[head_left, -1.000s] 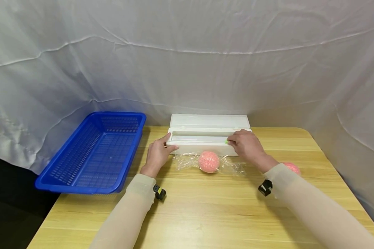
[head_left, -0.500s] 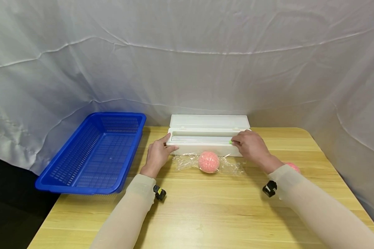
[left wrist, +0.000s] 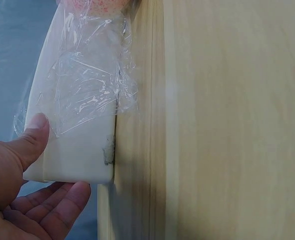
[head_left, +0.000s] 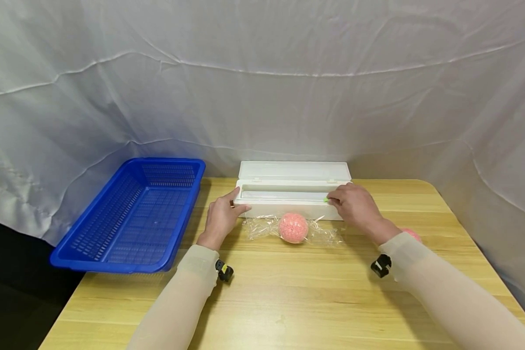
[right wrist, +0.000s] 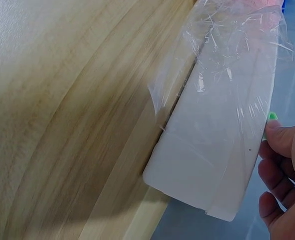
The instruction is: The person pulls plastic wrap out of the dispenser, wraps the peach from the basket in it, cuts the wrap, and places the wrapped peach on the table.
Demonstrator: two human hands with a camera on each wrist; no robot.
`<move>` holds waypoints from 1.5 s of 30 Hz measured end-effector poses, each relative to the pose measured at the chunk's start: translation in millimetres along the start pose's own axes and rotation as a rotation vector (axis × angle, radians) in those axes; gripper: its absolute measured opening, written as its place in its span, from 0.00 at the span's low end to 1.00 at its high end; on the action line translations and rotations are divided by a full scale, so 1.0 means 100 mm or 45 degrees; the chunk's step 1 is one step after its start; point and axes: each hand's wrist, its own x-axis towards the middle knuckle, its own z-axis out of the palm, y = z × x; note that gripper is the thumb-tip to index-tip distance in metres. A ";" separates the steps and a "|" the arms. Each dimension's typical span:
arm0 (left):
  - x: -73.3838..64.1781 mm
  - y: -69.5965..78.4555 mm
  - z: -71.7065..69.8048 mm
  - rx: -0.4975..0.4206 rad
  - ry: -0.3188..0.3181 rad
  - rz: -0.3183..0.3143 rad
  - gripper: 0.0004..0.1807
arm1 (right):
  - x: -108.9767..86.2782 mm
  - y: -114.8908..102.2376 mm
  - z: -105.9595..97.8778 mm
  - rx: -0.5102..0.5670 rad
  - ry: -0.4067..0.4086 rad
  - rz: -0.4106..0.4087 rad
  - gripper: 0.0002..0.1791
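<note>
A long white plastic wrap dispenser [head_left: 284, 210] lies near the back of the table, its lid [head_left: 294, 170] tipped back. My left hand [head_left: 220, 217] grips its left end, thumb on the front face and fingers by the end wall in the left wrist view. With thumb and forefinger, my right hand [head_left: 354, 206] pinches a small green slider [head_left: 325, 200] on the front rim, toward the right. In front sits a pink foam-like ball [head_left: 293, 228] wrapped in clear plastic film [head_left: 262, 227]. The film also overlaps the dispenser's front in both wrist views.
At the left stands a blue perforated basket [head_left: 175, 243] with nothing in it. A second pink ball [head_left: 412, 235] lies right, partly hidden behind the right sleeve [head_left: 424, 265]. A grey-white curtain [head_left: 262, 107] hangs behind the wooden table [head_left: 288, 301].
My right hand has slid a little to the right along the dispenser's front rim, the green slider moving with it. The left hand and the wrapped ball have stayed in place.
</note>
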 end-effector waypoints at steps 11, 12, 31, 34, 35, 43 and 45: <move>0.00 -0.01 0.01 0.003 0.004 -0.009 0.38 | -0.02 0.01 -0.03 0.006 0.021 0.005 0.04; 0.00 -0.01 0.01 0.001 0.006 -0.009 0.38 | -0.02 0.01 -0.03 0.012 0.021 0.009 0.04; 0.00 -0.03 -0.03 -0.026 -0.016 -0.023 0.40 | -0.19 0.22 -0.13 0.014 0.044 0.061 0.04; 0.00 -0.04 -0.03 -0.022 -0.019 -0.015 0.40 | -0.22 0.26 -0.13 0.011 0.068 0.054 0.03; 0.00 -0.04 -0.03 -0.023 -0.021 -0.012 0.40 | -0.22 0.27 -0.14 0.013 0.073 0.053 0.03; 0.01 -0.01 -0.02 -0.019 -0.021 -0.003 0.39 | -0.26 0.29 -0.17 0.007 0.083 0.078 0.04; 0.01 -0.01 -0.02 -0.015 -0.022 -0.007 0.39 | -0.27 0.30 -0.18 -0.001 0.084 0.096 0.05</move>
